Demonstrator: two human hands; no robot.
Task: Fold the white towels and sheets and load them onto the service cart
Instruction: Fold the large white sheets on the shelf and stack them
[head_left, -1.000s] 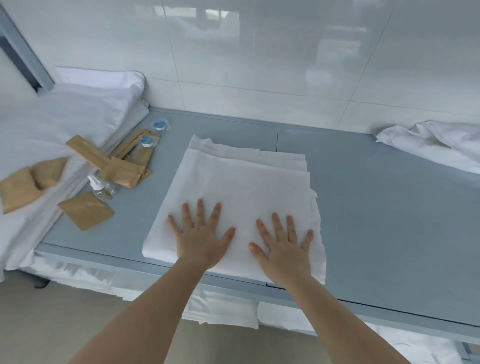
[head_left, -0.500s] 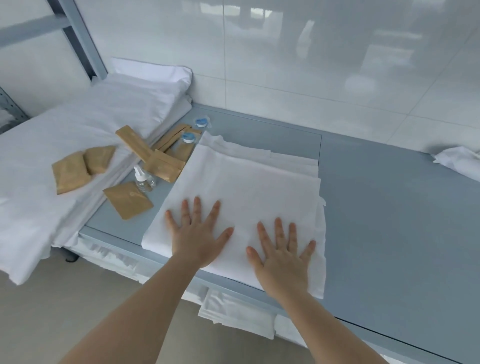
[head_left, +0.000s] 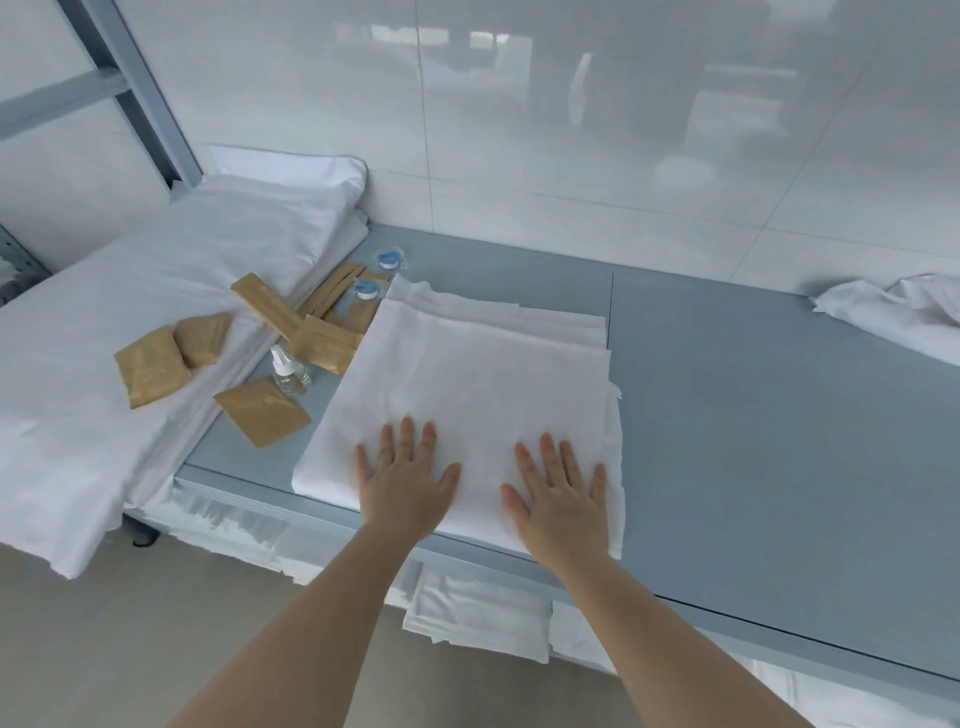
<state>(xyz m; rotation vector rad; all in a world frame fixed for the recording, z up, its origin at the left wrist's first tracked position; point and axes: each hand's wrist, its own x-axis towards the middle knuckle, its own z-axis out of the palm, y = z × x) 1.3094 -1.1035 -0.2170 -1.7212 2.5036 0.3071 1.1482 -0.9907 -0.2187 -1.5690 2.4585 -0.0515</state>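
Folded sheet (head_left: 467, 395): laid flat near the front edge of the grey bench (head_left: 753, 415); layered edges are seen stepped at its far side.
Left hand (head_left: 402, 480): pressed palm-down on the near part of the sheet, fingers (head_left: 405, 436) straight and spread, nothing gripped; judged to be flattening the fold.
Right hand (head_left: 563, 501): placed likewise beside it, fingers straight and spread.
Unfolded linen (head_left: 904, 312): crumpled at the far right, well apart.
Brown packets (head_left: 262, 410): scattered just left of the sheet, with a small clear bottle (head_left: 288, 371).
White bedding (head_left: 156, 312): spread at the left.
Stacked linen (head_left: 478, 608): stored on a shelf beneath the bench.
Obstruction: the packets are judged to crowd the sheet's left edge.
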